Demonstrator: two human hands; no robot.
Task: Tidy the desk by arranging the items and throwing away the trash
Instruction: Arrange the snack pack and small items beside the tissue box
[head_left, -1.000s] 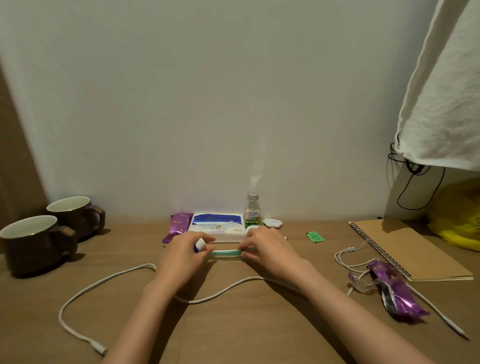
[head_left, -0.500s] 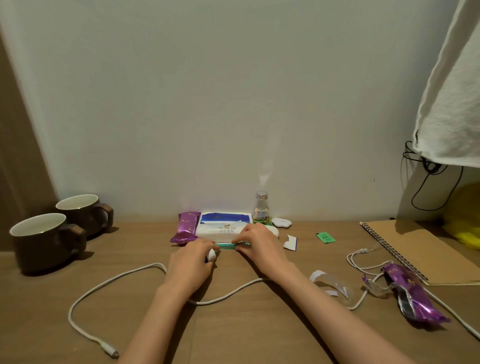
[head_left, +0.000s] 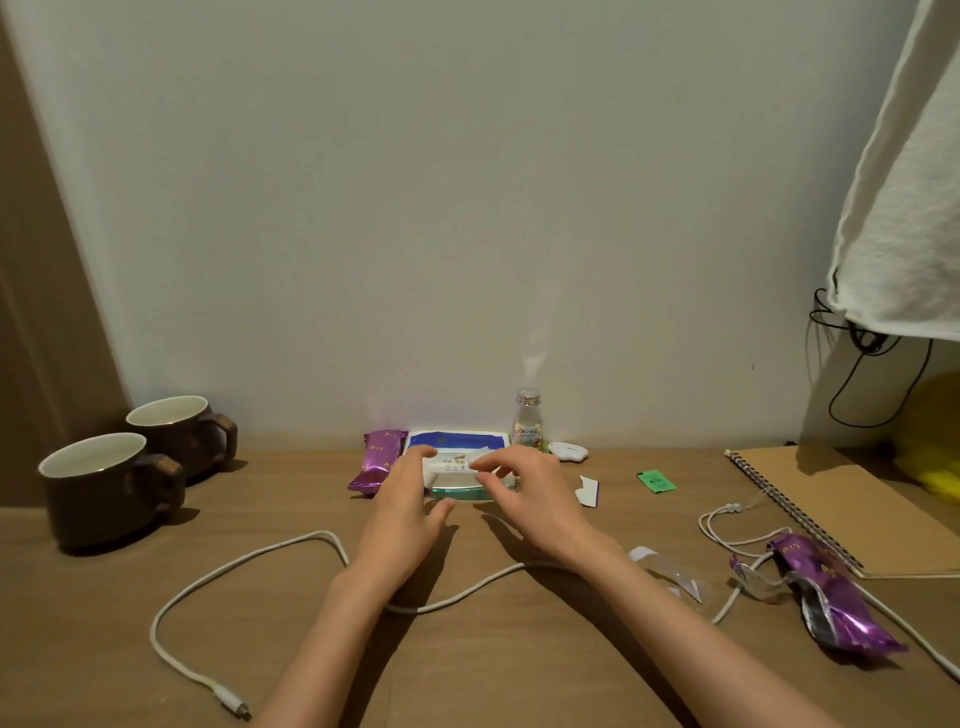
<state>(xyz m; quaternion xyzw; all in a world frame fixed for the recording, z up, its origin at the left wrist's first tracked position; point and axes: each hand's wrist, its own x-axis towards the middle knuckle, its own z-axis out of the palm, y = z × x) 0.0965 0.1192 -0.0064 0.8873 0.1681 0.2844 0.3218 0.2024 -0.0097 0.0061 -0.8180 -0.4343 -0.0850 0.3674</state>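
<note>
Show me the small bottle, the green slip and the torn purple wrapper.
small bottle (head_left: 527, 426), head view, on its label.
green slip (head_left: 655, 480), head view, its middle.
torn purple wrapper (head_left: 841, 608), head view, purple side.

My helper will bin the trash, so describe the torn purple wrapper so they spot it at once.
Start at the spiral notebook on the right. Just in front of its near corner lies the purple wrapper. Unlike the sealed purple bar at the back centre, it is torn open, with its silver lining showing.

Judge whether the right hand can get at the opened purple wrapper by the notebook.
Probably yes: the opened purple wrapper lies on the same side as the right hand, with only bare desk and a flat clear plastic scrap between them.
</note>
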